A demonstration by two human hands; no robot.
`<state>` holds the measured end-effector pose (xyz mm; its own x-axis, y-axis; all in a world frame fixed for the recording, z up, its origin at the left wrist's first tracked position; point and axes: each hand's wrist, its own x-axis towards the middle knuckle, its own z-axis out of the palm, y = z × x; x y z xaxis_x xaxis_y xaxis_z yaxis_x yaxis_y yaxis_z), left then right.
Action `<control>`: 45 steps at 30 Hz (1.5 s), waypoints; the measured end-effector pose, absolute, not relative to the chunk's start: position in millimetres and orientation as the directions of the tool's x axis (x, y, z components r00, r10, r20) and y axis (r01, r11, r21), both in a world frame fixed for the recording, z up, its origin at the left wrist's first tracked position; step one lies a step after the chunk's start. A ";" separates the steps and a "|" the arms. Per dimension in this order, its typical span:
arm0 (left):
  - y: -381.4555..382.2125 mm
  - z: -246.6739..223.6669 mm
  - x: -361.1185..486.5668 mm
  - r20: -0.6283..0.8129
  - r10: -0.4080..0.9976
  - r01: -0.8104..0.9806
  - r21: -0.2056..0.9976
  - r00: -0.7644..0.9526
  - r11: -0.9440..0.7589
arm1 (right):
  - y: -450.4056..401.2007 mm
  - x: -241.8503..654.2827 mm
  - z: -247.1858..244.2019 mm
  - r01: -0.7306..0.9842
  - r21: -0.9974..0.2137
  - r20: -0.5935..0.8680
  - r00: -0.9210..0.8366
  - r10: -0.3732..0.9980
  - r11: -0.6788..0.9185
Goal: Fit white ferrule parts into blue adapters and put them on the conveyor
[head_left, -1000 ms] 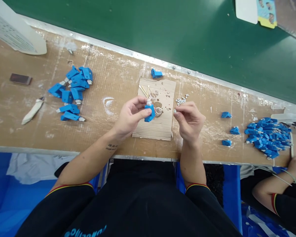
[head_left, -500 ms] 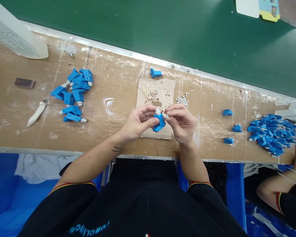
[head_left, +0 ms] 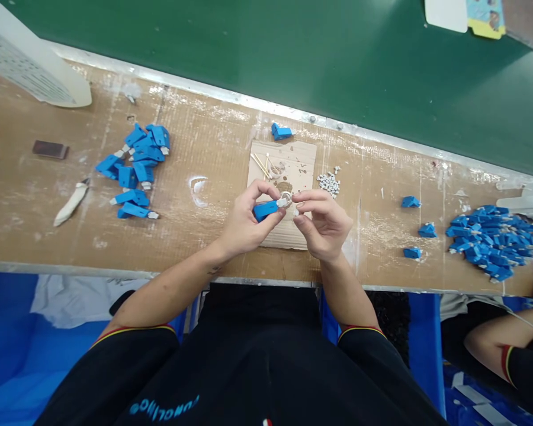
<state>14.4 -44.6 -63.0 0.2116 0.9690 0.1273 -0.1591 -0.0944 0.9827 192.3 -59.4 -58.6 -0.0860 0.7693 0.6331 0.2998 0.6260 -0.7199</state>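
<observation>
My left hand (head_left: 247, 222) is closed around a blue piece (head_left: 265, 210) with a white end that points right. My right hand (head_left: 324, 222) pinches a small whitish piece (head_left: 296, 212) between thumb and fingers, just right of that white end. Both hands are over a cardboard square (head_left: 288, 234). On its upper part lie several thin sticks (head_left: 260, 165) beside a small clear round dish (head_left: 276, 170). A heap of small grey-white pieces (head_left: 328, 184) sits right of the cardboard, and one blue piece (head_left: 281, 131) lies beyond its far edge.
Several blue pieces (head_left: 144, 155) lie at the left, near a white-handled tool (head_left: 72, 203) and a dark block (head_left: 50, 149). At the right are three single blue pieces and a big blue pile (head_left: 493, 242). Another person's arm (head_left: 497, 343) shows at the lower right.
The blue piece in my left hand has turned from upright to lying sideways, its white end now to the right. My right hand has shifted slightly, still pinching the small piece.
</observation>
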 end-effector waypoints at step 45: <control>-57.4 -75.9 20.1 0.656 0.714 0.026 0.732 0.245 -0.681 | -56.4 191.5 -64.4 0.278 -0.746 0.613 -0.068 0.787 0.605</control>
<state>20.1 -57.4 -75.9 0.2446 0.7140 0.6561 0.0265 -0.6813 0.7316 191.5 -56.4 -64.4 -0.0682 0.7871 0.6130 0.2781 0.6051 -0.7460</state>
